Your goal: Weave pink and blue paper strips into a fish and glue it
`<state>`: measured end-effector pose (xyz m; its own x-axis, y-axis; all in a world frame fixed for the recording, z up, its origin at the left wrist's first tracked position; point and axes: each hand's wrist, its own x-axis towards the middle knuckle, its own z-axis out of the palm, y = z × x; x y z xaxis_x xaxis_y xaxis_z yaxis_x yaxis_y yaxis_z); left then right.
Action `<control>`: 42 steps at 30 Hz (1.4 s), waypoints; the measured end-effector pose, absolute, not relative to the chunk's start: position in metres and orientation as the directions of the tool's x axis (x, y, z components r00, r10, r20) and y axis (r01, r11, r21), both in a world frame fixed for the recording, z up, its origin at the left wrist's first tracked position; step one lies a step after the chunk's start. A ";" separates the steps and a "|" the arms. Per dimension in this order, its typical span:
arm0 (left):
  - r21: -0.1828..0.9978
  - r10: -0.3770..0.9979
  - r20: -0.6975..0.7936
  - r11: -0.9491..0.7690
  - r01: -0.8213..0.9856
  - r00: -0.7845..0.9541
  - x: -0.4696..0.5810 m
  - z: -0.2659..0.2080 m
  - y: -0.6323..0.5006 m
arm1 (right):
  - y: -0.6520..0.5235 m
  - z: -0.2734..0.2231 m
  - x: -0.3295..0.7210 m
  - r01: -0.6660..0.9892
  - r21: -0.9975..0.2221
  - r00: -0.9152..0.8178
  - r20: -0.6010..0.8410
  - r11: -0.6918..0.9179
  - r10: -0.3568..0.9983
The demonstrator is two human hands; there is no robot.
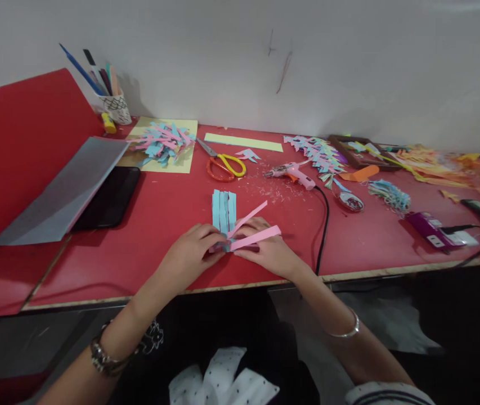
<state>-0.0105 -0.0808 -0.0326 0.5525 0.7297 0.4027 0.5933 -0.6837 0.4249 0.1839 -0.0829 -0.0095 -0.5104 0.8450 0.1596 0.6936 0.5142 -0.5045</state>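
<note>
On the red counter (172, 208), the slit blue-and-pink paper (224, 211) lies at twelve o'clock from us, its near end pinched in our left hand's (189, 250) closed grip, while our right hand (273, 256) curls beneath its raised pink strips (256, 238), how firmly we cannot tell. From that paper, we have scissors (218, 157) at twelve, a glue gun (294, 172) at two.

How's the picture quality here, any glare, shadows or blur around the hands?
Head view: dim light, fine detail soft, the left hand and right hand slightly soft too; head view: the pen cup shadows the wall behind; head view: a pale sheen washes the red table toward the right.
</note>
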 end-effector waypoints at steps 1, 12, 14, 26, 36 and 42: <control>0.419 0.729 0.402 -0.684 0.597 0.554 -0.010 -0.032 -0.081 | -0.083 -0.009 0.184 0.698 -0.497 -0.512 0.155 0.515 0.845; 0.375 0.701 0.426 -0.713 0.593 0.572 -0.011 -0.031 -0.083 | -0.085 -0.005 0.185 0.663 -0.524 -0.551 0.144 0.535 0.822; 0.376 0.696 0.423 -0.718 0.586 0.581 -0.011 -0.032 -0.083 | -0.084 -0.006 0.184 0.677 -0.509 -0.544 0.141 0.532 0.827; 0.162 0.633 0.295 -0.771 0.616 0.716 -0.019 -0.022 -0.093 | -0.108 -0.006 0.208 0.860 -0.314 -0.334 0.248 0.402 0.909; 0.305 0.695 0.259 -0.717 0.626 0.671 -0.012 -0.017 -0.082 | -0.118 -0.016 0.200 0.877 -0.327 -0.284 0.237 0.351 0.929; 0.332 0.724 0.265 -0.689 0.644 0.637 -0.010 -0.019 -0.083 | -0.111 -0.012 0.195 0.874 -0.285 -0.340 0.221 0.394 0.914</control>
<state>-0.0105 -0.0833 -0.0194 0.6374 0.7236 0.2647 0.6442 -0.6890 0.3322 0.1953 -0.1109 -0.0125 -0.3403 0.9140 0.2209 0.8736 0.3942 -0.2852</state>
